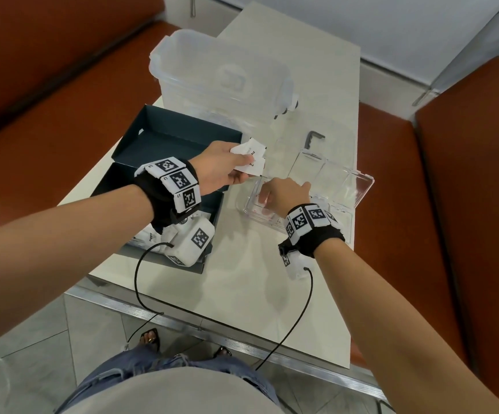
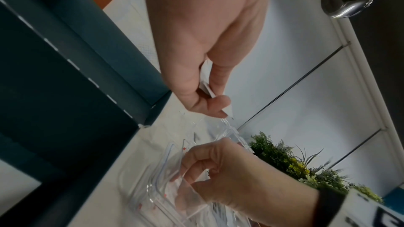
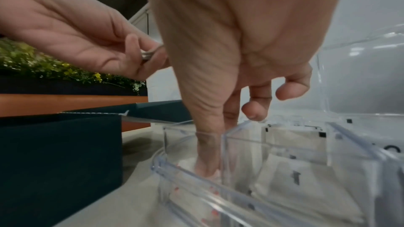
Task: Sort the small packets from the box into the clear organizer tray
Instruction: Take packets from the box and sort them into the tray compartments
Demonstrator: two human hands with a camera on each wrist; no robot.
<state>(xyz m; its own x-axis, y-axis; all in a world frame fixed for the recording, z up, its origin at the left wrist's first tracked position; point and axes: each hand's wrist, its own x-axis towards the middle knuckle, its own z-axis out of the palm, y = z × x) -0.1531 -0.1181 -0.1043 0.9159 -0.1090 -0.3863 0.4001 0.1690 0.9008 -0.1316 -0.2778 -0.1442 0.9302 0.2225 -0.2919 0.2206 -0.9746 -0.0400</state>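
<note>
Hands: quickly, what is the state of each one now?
Left hand: pinches white packets.
Right hand: fingers reach down into the clear organizer tray; any grip cannot be told.

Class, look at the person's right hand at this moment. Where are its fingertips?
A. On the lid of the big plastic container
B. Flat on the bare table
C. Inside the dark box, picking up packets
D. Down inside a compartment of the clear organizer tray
D: the right hand reaches its fingers down into the near-left compartment of the clear organizer tray, while the left hand holds white packets above the table.

I wore black wrist straps (image 1: pixel 164 201) carrying white blocks printed with black square codes, thin black cables (image 1: pixel 137 282) trailing down, over frayed blue jeans (image 1: pixel 140 366) and sandals (image 1: pixel 150 339).
</note>
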